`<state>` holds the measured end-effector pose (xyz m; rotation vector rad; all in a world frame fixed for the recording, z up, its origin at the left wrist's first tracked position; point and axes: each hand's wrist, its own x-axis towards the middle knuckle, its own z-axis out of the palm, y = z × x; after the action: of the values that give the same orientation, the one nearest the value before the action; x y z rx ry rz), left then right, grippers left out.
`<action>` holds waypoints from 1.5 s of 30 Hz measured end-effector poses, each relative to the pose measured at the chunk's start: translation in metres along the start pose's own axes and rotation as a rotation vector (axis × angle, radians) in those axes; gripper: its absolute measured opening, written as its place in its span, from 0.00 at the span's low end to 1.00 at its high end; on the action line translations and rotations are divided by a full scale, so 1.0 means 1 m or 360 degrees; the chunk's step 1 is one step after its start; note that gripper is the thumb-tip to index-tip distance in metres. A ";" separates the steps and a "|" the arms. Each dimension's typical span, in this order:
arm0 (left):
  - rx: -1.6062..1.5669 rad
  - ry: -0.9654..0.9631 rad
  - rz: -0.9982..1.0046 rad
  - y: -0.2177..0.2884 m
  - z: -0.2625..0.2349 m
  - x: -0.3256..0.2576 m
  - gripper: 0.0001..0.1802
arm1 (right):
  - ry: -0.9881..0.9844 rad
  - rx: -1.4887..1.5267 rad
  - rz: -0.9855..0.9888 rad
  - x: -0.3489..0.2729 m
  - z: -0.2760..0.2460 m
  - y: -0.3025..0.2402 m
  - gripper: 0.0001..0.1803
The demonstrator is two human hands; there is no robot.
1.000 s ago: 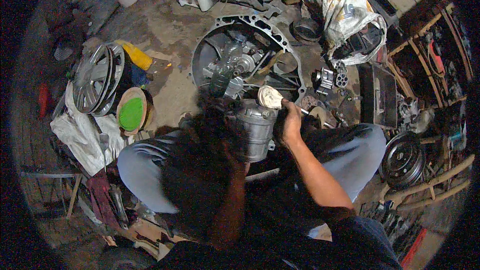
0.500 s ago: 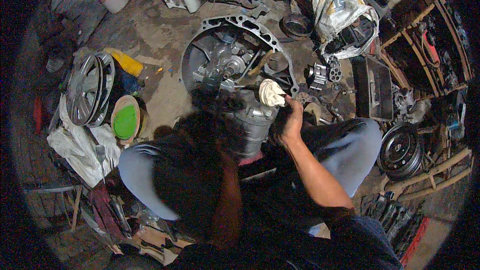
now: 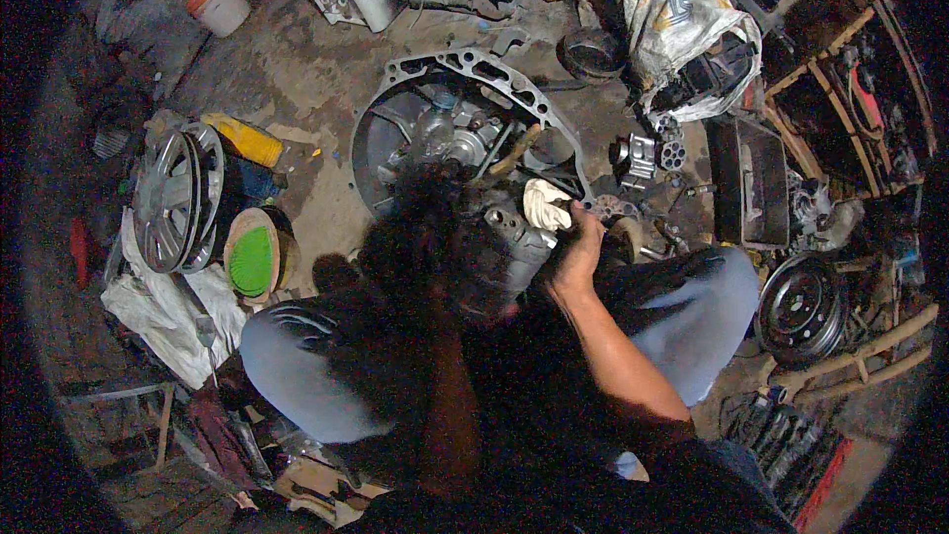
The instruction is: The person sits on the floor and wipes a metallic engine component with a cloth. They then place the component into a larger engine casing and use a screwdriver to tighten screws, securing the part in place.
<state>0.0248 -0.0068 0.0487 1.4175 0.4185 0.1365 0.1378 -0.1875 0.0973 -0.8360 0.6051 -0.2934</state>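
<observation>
A bunched cream-white cloth (image 3: 547, 206) is gripped in my right hand (image 3: 578, 247), beside the grey metal body (image 3: 534, 249) of a gearbox between my knees. Its wide bell housing (image 3: 474, 64) opens away from me, with a shaft and metal fittings inside. My left hand (image 3: 435, 213) is in deep shadow at the near side of the bell opening. A clear, bottle-like thing (image 3: 431, 146) sticks up from its fingers, blurred, so its outline is hard to make out. The left fingers themselves are lost in the dark.
Loose metal parts (image 3: 638, 156) lie to the right, near a dark metal tray (image 3: 751, 183) and a black wheel rim (image 3: 801, 307). At left are silver wheel covers (image 3: 168, 198) and a bowl with something green (image 3: 250, 259). A white sack (image 3: 662, 0) stands at the far right.
My right hand and the cloth have moved slightly nearer and to the right. The left hand and the clear thing have drawn a little toward me. The whole view has shifted slightly.
</observation>
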 end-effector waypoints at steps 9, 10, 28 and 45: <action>-0.0002 -0.0048 0.0013 0.013 0.001 0.021 0.47 | 0.0023 -0.0141 -0.0072 0.012 -0.001 0.008 0.17; -0.0007 -0.0072 0.0020 0.014 0.003 0.025 0.46 | 0.0006 -0.0088 -0.0063 0.010 0.000 0.007 0.17; -0.0081 0.0001 -0.0071 -0.003 -0.001 0.062 0.36 | 0.0017 -0.0737 -0.0335 -0.005 0.006 0.011 0.21; 0.0615 0.0228 0.0695 -0.004 0.020 0.080 0.20 | 0.0656 -0.0739 -0.0774 0.021 -0.036 -0.096 0.19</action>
<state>0.1048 0.0006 0.0311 1.8744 0.2528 0.5368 0.1317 -0.2807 0.1443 -1.3889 0.8673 -0.8012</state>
